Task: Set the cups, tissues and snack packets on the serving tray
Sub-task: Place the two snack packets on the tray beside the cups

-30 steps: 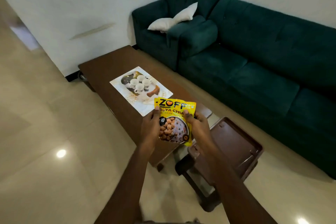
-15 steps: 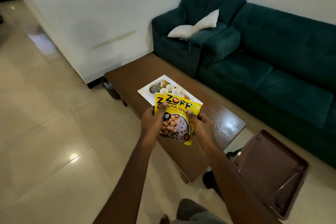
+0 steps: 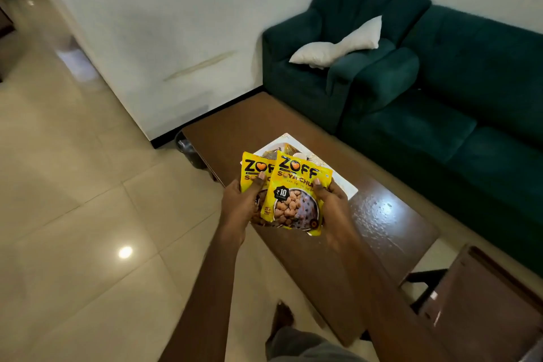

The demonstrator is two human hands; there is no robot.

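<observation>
A rear snack packet [image 3: 253, 170] is gripped by the left hand [image 3: 239, 207] and a front snack packet [image 3: 296, 200] by the right hand [image 3: 335, 206], both held over the white serving tray [image 3: 348, 190] on a brown table [image 3: 388, 220]. Open tiled floor [image 3: 88, 214] is seen along the table's left edge, a green sofa [image 3: 470, 97] along its right

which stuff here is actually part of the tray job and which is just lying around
Job:
left snack packet, held by the left hand
right snack packet, held by the right hand
serving tray, mostly hidden behind the packets

Just there:
coffee table
green sofa
white cushion
dark bin
brown stool
</observation>
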